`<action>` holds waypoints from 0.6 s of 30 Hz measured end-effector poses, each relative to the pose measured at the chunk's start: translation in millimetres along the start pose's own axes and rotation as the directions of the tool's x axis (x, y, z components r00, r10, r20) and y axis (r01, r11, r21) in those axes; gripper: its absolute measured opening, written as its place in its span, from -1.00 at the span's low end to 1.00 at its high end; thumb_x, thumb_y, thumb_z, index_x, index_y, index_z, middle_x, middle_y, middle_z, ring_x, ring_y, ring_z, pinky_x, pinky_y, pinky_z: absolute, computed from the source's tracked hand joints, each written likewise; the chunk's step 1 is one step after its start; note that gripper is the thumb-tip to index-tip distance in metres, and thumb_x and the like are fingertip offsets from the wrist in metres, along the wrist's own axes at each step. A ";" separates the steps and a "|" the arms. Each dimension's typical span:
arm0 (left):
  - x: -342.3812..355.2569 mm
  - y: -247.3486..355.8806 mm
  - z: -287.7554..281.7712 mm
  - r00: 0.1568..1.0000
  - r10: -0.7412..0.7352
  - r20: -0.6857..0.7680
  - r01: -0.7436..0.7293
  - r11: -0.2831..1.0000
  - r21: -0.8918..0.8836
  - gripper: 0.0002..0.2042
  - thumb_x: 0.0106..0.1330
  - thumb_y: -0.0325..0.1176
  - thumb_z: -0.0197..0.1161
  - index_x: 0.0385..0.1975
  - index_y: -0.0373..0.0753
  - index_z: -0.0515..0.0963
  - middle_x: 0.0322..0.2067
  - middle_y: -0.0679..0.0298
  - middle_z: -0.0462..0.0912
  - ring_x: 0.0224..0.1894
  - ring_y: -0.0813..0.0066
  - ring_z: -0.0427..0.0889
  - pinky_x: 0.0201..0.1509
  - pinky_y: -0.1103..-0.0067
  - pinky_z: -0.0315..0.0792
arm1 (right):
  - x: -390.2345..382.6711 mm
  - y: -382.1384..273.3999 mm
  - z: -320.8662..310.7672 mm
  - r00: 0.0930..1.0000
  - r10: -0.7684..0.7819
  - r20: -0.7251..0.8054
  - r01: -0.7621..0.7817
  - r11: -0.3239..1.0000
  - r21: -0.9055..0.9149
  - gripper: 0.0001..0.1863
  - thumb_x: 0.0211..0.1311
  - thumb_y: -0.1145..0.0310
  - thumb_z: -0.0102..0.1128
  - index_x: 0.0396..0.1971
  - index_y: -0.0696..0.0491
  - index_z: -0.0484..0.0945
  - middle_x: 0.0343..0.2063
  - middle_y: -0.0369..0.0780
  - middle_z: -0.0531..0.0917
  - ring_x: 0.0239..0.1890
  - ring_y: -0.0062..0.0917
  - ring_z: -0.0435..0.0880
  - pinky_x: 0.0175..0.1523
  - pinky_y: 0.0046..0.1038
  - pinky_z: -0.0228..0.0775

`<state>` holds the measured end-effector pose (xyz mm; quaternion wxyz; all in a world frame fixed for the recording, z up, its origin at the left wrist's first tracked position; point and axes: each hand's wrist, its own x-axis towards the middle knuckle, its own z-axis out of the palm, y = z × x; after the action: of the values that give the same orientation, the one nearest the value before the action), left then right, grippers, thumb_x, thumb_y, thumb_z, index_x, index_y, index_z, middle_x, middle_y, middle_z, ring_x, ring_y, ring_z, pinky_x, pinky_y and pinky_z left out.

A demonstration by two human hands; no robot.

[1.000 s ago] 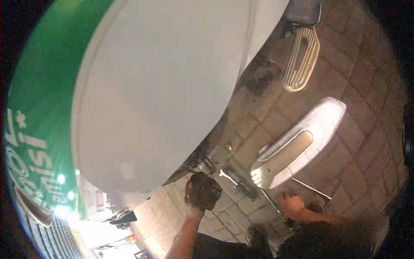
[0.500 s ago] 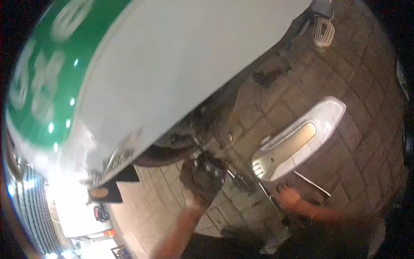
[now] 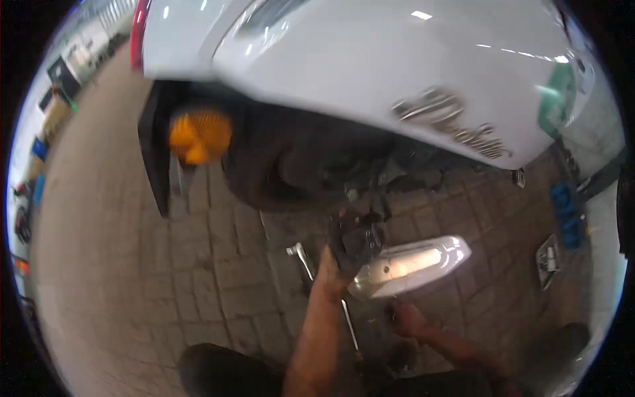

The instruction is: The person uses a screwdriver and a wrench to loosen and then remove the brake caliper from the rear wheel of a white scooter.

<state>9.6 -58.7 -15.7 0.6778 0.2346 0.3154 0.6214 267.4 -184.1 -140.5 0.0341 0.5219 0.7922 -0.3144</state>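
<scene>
While left grip (image 3: 340,255) holds dark part (image 3: 366,243), cover (image 3: 413,264) gleams.

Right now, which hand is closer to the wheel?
Left. The left hand is just below and right of the wheel in this view; the right hand is farther off, lower down, by the white panel.

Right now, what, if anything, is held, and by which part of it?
It cannot be told: the left hand is at a dark part, but blur hides any grip; the right hand shows nothing clearly held.
</scene>
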 end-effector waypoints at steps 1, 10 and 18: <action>-3.1 -4.3 -5.8 1.000 -0.014 -0.010 0.014 0.999 -0.041 -0.49 0.34 0.05 0.00 0.03 -0.27 0.48 -0.09 0.11 0.63 -0.12 0.15 0.64 -0.09 0.32 0.58 | -9.8 -0.6 -15.5 0.993 0.069 0.096 -0.068 0.998 -0.013 -0.56 -0.05 0.32 0.32 -0.08 0.02 0.51 -0.17 -0.06 0.61 -0.16 -0.18 0.66 -0.08 -0.19 0.54; 11.0 -17.6 -19.4 0.945 -0.314 0.094 0.309 0.758 -0.574 -0.57 0.41 -0.09 -0.09 0.05 -0.30 0.47 -0.08 0.01 0.61 -0.08 0.04 0.62 -0.03 0.15 0.55 | -36.3 -13.1 61.7 0.902 0.315 0.296 -0.242 0.935 -0.258 -0.57 0.07 0.01 0.28 -0.37 0.14 0.61 -0.52 0.00 0.65 -0.35 -0.09 0.68 -0.21 -0.15 0.54; 10.3 -24.8 -16.4 0.967 -0.233 0.104 0.246 0.734 -0.633 -0.55 0.43 -0.02 -0.10 0.02 -0.27 0.47 -0.10 0.05 0.63 -0.13 0.03 0.63 -0.03 0.14 0.54 | -24.0 -65.3 72.5 0.870 0.484 0.093 -0.479 0.875 -0.072 -0.36 -0.17 -0.10 0.42 -0.25 0.18 0.63 -0.38 0.06 0.69 -0.24 -0.04 0.68 -0.10 -0.15 0.54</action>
<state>15.3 -52.6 -46.0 0.7938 -0.0479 0.1058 0.5970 203.0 -259.0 -159.1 0.1663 0.6839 0.6414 -0.3052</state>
